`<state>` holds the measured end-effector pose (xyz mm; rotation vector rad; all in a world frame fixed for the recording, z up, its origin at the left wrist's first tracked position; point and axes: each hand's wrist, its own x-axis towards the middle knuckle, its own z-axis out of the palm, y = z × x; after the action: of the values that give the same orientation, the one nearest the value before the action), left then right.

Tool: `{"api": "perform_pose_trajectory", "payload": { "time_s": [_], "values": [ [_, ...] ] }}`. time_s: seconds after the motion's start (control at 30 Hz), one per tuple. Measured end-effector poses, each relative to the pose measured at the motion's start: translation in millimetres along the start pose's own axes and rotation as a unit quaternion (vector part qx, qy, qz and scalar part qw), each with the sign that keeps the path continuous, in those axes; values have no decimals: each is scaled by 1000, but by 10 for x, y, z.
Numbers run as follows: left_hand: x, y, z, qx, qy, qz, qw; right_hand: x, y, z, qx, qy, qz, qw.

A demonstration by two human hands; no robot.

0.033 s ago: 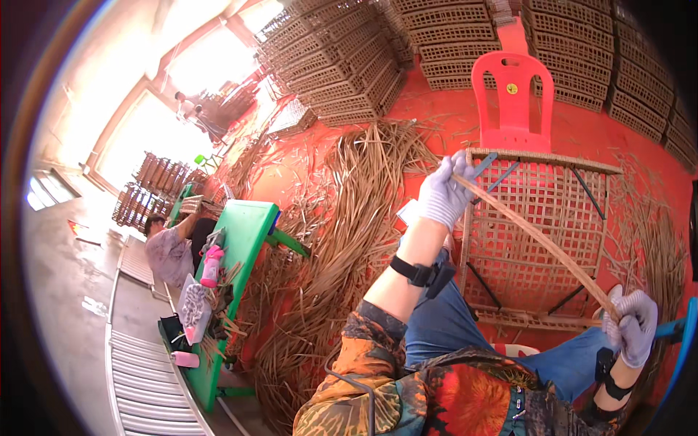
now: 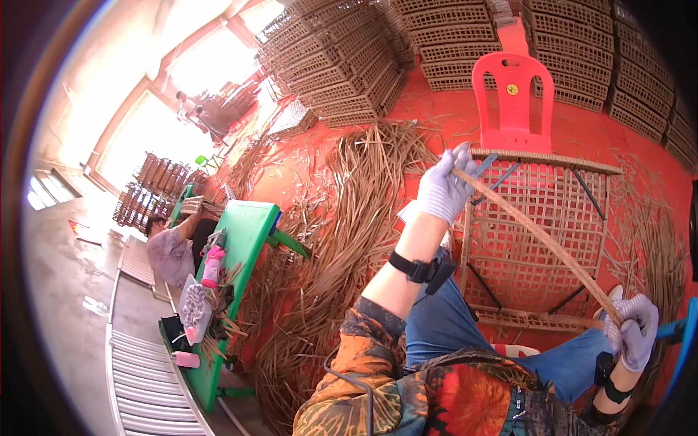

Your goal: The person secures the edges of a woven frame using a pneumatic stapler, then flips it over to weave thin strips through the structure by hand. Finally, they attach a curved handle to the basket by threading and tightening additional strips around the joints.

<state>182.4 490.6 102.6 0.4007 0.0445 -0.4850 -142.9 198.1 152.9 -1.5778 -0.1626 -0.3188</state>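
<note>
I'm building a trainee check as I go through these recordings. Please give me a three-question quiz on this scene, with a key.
1. True or false: the left hand and the right hand both hold the brown strip.
2. What stands just beyond the far edge of the woven lattice? A) a blue bucket; B) a red chair; C) a wooden ladder.
3. Fill in: the table to the person's left is ____.
Key: 1. True. 2. B. 3. Green.

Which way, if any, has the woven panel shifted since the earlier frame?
No: the woven panel shows no visible shift; its far edge meets the red chair at the same place in both frames.
</note>
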Motion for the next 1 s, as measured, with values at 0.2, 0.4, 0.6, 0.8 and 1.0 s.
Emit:
{"api": "perform_pose_trajectory", "payload": {
  "time_s": [0.2, 0.4, 0.6, 0.8, 1.0],
  "values": [
    [243, 302, 887, 237, -161, 129, 949, -155, 5, -87, 16, 50, 45, 998],
    [516, 440, 1123, 348, -226, 153, 897, -186, 69, -100, -23, 85, 79, 993],
    [409, 626, 965, 394, -150, 212, 881, -172, 114, -284, -48, 26, -48, 997],
    [262, 671, 928, 430, -133, 221, 865, -543, 216, -750, 8, 40, -50, 998],
    [75, 406, 1007, 478, -152, 190, 844, -694, 313, -1214, -175, 17, 191, 966]
  ]
}}
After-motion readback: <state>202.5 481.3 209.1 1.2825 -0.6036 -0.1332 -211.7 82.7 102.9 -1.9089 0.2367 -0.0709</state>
